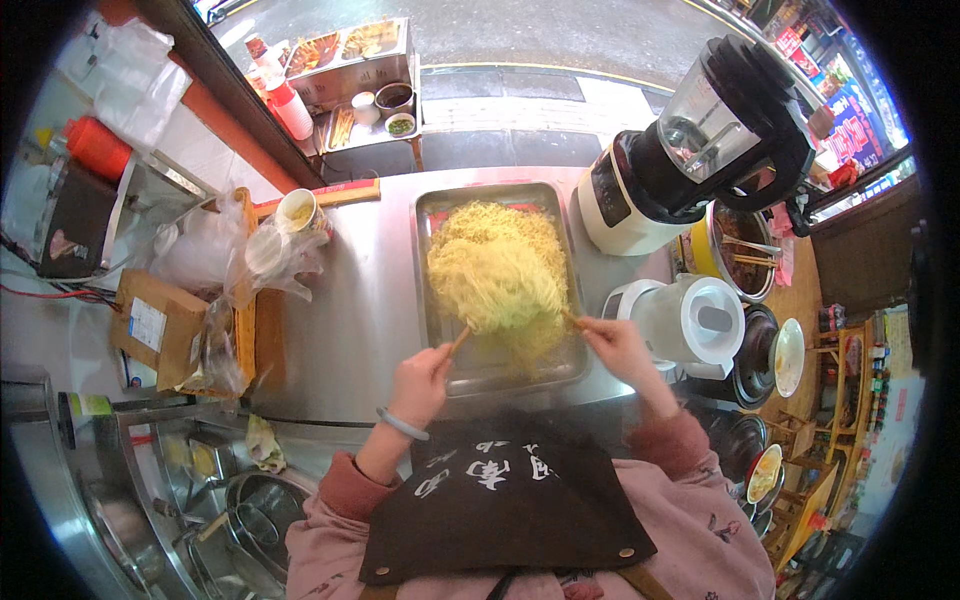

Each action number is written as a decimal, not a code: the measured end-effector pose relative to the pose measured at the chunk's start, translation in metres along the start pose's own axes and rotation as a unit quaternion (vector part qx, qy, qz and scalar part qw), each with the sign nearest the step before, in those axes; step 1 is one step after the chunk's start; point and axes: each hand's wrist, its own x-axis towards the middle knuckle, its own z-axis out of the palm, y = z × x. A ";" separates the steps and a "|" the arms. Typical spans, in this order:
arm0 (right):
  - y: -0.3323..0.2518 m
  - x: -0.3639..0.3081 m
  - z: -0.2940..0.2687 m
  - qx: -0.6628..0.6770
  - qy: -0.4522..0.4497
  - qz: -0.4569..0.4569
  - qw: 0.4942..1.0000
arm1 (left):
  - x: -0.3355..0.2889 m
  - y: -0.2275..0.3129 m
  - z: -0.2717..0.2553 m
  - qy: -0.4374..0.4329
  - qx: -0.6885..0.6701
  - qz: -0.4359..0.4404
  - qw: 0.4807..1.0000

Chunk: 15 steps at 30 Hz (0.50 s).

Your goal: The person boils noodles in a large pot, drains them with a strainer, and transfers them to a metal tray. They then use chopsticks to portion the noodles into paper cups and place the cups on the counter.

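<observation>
From your head camera, your left hand (420,385) is closed around a chopstick (458,342), and your right hand (618,345) grips another chopstick (571,319). Both sticks dig into the yellow noodles (497,268), heaped in the metal tray (572,368) at the frame's centre on the steel table (350,300). A white kettle (690,320) stands just right of the tray.

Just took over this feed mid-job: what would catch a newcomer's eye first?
The heap of yellow noodles in the steel tray at the counter's middle, worked from both sides by the left hand and right hand, each gripping a wooden stick. Behind it on the right stands a big blender.
</observation>
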 end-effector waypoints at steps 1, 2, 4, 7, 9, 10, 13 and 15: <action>-0.013 -0.001 -0.009 0.004 0.017 -0.039 0.999 | 0.002 0.009 -0.009 0.018 0.001 0.015 1.000; -0.022 -0.001 -0.017 -0.007 0.025 -0.037 0.999 | 0.005 0.018 -0.017 0.007 0.008 0.006 1.000; -0.029 0.002 -0.027 -0.040 0.045 -0.057 0.997 | 0.011 0.029 -0.028 0.015 0.019 0.008 1.000; -0.012 0.022 -0.029 -0.135 0.061 -0.092 0.985 | 0.010 0.027 -0.047 -0.086 0.135 -0.010 0.987; 0.008 0.048 -0.025 -0.237 0.060 -0.100 0.965 | -0.006 0.019 -0.062 -0.184 0.228 -0.120 0.949; 0.015 0.066 -0.016 -0.283 0.061 -0.037 0.957 | -0.014 0.014 -0.068 -0.177 0.236 -0.129 0.947; 0.020 0.119 0.026 -0.350 0.083 0.034 0.932 | -0.034 0.001 -0.072 -0.172 0.263 -0.191 0.930; 0.014 0.132 0.051 -0.359 -0.027 -0.046 0.932 | -0.040 -0.006 -0.069 -0.142 0.278 -0.214 0.926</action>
